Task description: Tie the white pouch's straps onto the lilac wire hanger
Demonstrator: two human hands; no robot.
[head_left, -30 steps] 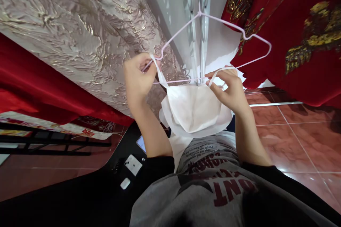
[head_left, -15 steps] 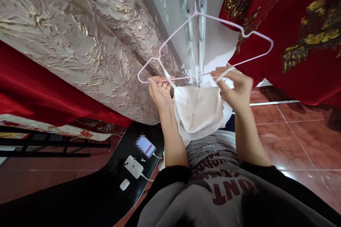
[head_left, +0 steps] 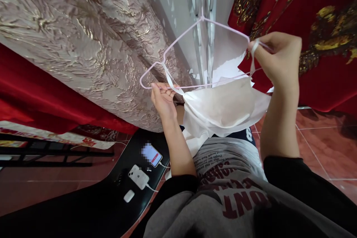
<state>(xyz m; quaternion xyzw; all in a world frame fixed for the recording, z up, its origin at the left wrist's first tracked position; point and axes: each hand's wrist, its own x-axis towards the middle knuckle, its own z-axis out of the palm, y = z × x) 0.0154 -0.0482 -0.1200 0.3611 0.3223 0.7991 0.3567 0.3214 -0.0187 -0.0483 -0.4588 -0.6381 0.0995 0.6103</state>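
Observation:
A pale pink clothes hanger [head_left: 182, 38] hangs in front of me, hook upward. My left hand [head_left: 164, 98] is closed around the left end of its bottom bar. From the hanger's left notch runs one strap [head_left: 170, 79] of a white strappy garment [head_left: 220, 106], which drapes below the bar toward my lap. My right hand [head_left: 277, 54] is raised at the hanger's right shoulder, pinching the other strap [head_left: 253, 57] beside the right notch. My right fingers hide the hanger's right end.
Metal rails [head_left: 209, 44] stand behind the hanger. Embossed beige fabric [head_left: 92, 44] hangs at left, red embroidered fabric [head_left: 329, 74] at right. On a black bench [head_left: 92, 200] lie two phones with cables, a lit phone [head_left: 152, 155] and a white phone [head_left: 138, 177], plus a small white case [head_left: 128, 196].
My right hand has moved up and right from the bottom bar to the hanger's right shoulder, drawing the strap and stretching the garment sideways. My left hand has stayed on the bar.

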